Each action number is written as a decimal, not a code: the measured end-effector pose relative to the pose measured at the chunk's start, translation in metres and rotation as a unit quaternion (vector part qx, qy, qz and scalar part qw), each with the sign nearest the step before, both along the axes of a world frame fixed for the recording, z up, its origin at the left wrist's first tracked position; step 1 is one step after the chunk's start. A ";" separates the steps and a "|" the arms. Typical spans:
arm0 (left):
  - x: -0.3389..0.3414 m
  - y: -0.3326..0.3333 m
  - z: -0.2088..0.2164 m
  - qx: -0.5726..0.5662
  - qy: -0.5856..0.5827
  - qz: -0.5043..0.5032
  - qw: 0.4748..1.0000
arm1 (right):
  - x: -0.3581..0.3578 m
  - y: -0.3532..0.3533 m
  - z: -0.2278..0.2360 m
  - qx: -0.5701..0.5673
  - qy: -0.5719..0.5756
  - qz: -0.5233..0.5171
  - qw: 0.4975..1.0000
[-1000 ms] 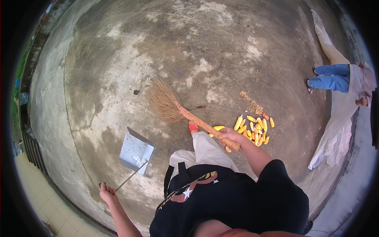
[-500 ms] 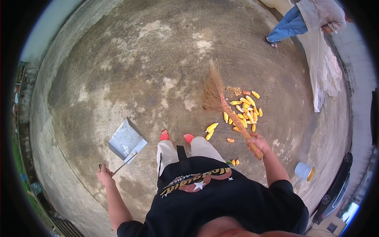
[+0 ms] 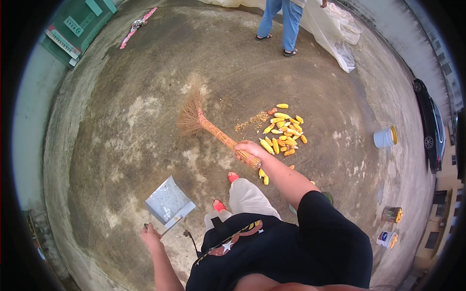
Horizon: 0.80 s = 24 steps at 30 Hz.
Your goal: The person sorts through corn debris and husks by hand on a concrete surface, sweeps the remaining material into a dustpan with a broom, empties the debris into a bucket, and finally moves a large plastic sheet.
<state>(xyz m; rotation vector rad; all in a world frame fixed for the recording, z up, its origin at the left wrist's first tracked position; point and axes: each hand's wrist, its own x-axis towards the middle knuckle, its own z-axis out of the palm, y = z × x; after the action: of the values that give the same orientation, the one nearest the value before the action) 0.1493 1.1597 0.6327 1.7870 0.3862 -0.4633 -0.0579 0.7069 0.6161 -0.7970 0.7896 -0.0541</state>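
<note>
The corn [image 3: 291, 131] lies heaped on the floor [image 3: 121, 116]. Loose kernels [image 3: 252, 121] are scattered just left of the corn. The broom [image 3: 218, 135] slants to its left, bristles farthest out, with the handle's near end in the right hand [image 3: 248, 151], just left of the corn. The dustpan [image 3: 170, 200] is before the corn and well to its left, its rod [image 3: 171, 226] in the left hand [image 3: 152, 235]. Behind the corn stands a person [image 3: 292, 26]; behind and right of it lies a sheet [image 3: 335, 29]. Well right of the corn stands a bucket [image 3: 382, 138], and farther right a car [image 3: 429, 126]. Two tubs [image 3: 383, 238] with cobs in them stand before the corn, well to its right.
</note>
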 end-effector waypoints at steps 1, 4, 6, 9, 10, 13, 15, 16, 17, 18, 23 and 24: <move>0.008 -0.016 0.003 -0.003 -0.003 -0.017 1.000 | 0.024 -0.015 -0.019 0.028 -0.021 0.022 0.999; 0.023 -0.063 0.005 0.021 -0.007 -0.086 0.996 | 0.072 -0.061 -0.074 0.095 -0.019 0.012 0.995; 0.032 -0.092 0.012 0.056 -0.015 -0.144 0.988 | 0.084 -0.079 -0.101 0.160 -0.033 -0.082 0.983; 0.054 -0.130 0.010 0.068 -0.020 -0.172 0.983 | 0.070 -0.100 -0.119 0.219 -0.064 -0.151 0.962; 0.065 -0.143 0.010 0.066 -0.016 -0.177 0.982 | 0.053 -0.100 -0.119 0.219 -0.024 -0.166 0.961; 0.095 -0.207 0.020 0.089 -0.026 -0.210 0.973 | -0.001 -0.106 -0.066 0.107 0.034 -0.125 0.986; 0.114 -0.252 0.019 0.067 -0.017 -0.217 0.974 | -0.041 -0.111 0.000 0.110 0.049 -0.169 0.978; 0.125 -0.271 0.016 0.056 -0.013 -0.204 0.977 | -0.057 -0.117 0.017 0.131 0.037 -0.193 0.972; 0.135 -0.291 0.012 0.045 -0.004 -0.195 0.980 | -0.073 -0.123 0.036 0.136 0.042 -0.192 0.971; 0.145 -0.313 0.011 0.055 -0.009 -0.179 0.982 | -0.082 -0.128 0.051 0.143 0.042 -0.188 0.971; 0.195 -0.405 -0.015 0.022 -0.015 -0.153 0.988 | -0.083 -0.165 0.097 0.146 0.032 -0.190 0.970; 0.202 -0.423 -0.020 -0.001 -0.014 -0.159 0.987 | -0.079 -0.171 0.100 0.134 0.021 -0.198 0.971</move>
<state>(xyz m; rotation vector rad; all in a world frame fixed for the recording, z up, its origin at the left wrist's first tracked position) 0.3509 0.7364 0.6128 1.8584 0.0777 -0.6595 -0.1366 0.5361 0.7157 -0.3772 0.9647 -0.2824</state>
